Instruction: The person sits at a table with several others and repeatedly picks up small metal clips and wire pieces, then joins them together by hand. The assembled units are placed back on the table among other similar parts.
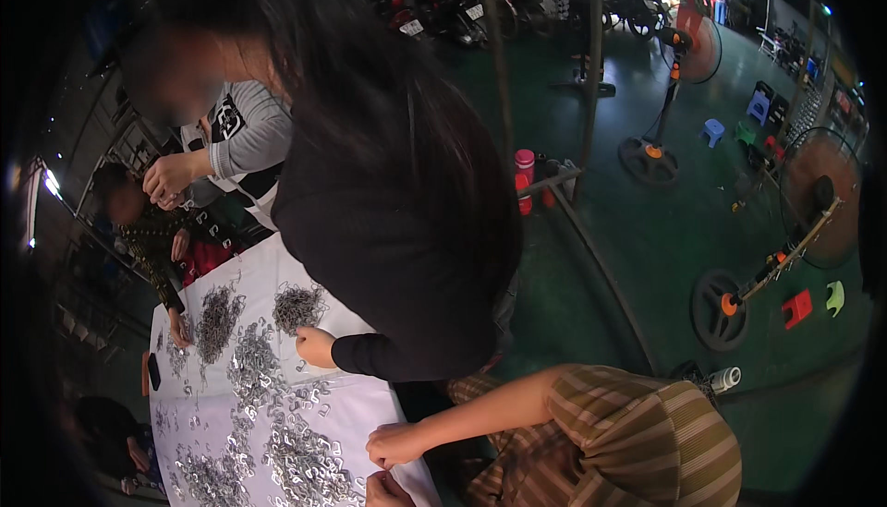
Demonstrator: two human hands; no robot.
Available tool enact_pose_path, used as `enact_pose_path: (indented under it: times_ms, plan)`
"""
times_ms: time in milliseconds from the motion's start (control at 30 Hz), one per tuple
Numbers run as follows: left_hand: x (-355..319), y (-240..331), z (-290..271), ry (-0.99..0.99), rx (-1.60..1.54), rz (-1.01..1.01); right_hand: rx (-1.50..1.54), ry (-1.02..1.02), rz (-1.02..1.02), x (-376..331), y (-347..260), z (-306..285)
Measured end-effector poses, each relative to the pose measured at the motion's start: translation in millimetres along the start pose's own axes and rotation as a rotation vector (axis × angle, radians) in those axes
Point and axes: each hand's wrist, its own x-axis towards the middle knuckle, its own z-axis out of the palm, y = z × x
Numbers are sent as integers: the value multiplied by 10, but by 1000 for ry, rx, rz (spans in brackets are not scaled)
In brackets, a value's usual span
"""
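Note:
My right hand, reaching in from a brown striped sleeve at the lower right, is closed above the edge of the white-covered table. Below it, my left hand shows only in part at the lower edge, its fingers curled in. Whatever either hand holds is hidden or too small to make out. Beside them lies a loose pile of small silvery loop-shaped metal pieces. More such pieces form a pile farther up the table and a darker heap near a co-worker's hand.
A co-worker in black leans over the table close by. Another person works across it. To the right are standing fans, small plastic stools and a metal frame on green floor. Motorbikes stand at the back.

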Motion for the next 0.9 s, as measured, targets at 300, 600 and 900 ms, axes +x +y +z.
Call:
enact_pose_path:
  times_ms: [300,600,900]
  plan:
    - [59,-347,223,-119,78,44,-540,229,-368,-97,179,26]
    - [-61,-443,507,-42,-146,-75,-549,248,-433,-180,272,9]
    - [-184,-629,594,-62,-115,-166,-16,553,-349,-349,-500,-461]
